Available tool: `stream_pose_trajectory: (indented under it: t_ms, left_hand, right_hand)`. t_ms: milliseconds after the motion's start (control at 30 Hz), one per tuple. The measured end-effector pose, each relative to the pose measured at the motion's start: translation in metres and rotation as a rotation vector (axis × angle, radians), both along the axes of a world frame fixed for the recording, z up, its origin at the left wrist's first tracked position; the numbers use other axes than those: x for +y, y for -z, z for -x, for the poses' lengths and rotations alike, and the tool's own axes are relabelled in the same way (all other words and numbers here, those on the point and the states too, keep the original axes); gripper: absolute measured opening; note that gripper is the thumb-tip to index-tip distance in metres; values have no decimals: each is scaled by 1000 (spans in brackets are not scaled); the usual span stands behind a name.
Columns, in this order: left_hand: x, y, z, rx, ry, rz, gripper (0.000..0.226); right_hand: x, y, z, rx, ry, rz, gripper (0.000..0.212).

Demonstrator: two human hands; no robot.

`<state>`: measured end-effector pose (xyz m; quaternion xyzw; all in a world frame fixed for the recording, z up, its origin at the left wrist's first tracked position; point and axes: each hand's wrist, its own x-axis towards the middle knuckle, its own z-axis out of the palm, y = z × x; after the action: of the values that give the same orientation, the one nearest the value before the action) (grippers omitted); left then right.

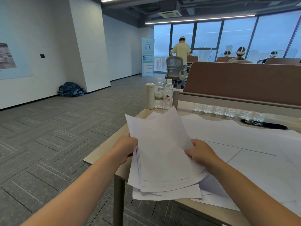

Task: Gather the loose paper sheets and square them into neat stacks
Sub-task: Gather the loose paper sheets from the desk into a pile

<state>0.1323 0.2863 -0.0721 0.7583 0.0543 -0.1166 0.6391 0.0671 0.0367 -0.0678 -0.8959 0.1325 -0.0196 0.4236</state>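
A fanned bundle of white paper sheets point(162, 152) is tilted up over the left end of the table point(104, 154), its edges uneven. My left hand point(126, 148) grips the bundle's left edge, fingers curled behind the sheets. On the right edge, my right hand point(201, 153) pinches it with the thumb on top. A few sheets point(166, 194) lie flat under the bundle at the table's near edge. More loose sheets point(254, 152) cover the table to the right.
A white cylinder flask point(149, 96) and two water bottles point(167, 94) stand at the table's far left corner. A brown desk divider point(244, 80) runs along the back, with a row of small bottles point(228, 111) below it. An office chair and several people are farther off.
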Motion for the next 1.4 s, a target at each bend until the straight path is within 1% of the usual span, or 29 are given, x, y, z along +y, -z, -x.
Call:
stream_pose_trajectory:
  t_ms: [100,167,200,267,333,433,533,600,733,867,967,1033,1167,1333,1400]
  left_hand:
    - [-1,0,-2,-10,-22,115,37]
    - [-1,0,-2,13,-35,193,32]
    - [-2,-1,-1,26,-34,213,33]
    - [-1,-1,0,28,-7,184,39]
    - [-1,-3,1,27,52,109,43]
    - [-6,-6,7,29,104,12,45]
    - [-6,-9,11,-11,63,-98,41]
    - [-5,-10,11,-34,44,-133,40]
    - [-7,-13,12,-128,43,-151,52]
    - [-12,-14,12,-219,81,-260,60]
    - [-12,-16,8,-291,67,-352,61]
    - [-14,-27,14,-294,83,-310,57]
    - [-15,-40,19,-277,123,-218,60]
    - [-14,-52,23,-293,35,-173,40]
    - [-12,-59,25,-294,1,-168,35]
  right_hand:
    - [-6,-1,-1,14,13,-50,22]
    - [-9,2,-1,32,25,-141,23]
    - [-9,4,-2,42,36,-202,24]
    - [-8,6,-2,55,54,-313,25]
    - [-5,8,-1,52,53,-353,23]
    - [0,12,-3,30,41,-356,19]
    - [5,14,-5,16,16,-277,23]
    - [6,13,-6,-9,16,-236,23]
    - [8,9,-6,-60,42,-239,21]
    - [10,7,-7,-61,39,-184,28]
    - [9,6,-8,-101,58,-209,25]
    - [7,4,-8,-127,68,-238,21]
    - [7,2,-10,-161,58,-293,18]
    - [8,1,-12,-164,79,-352,15]
    - [9,-3,-11,-172,76,-354,15]
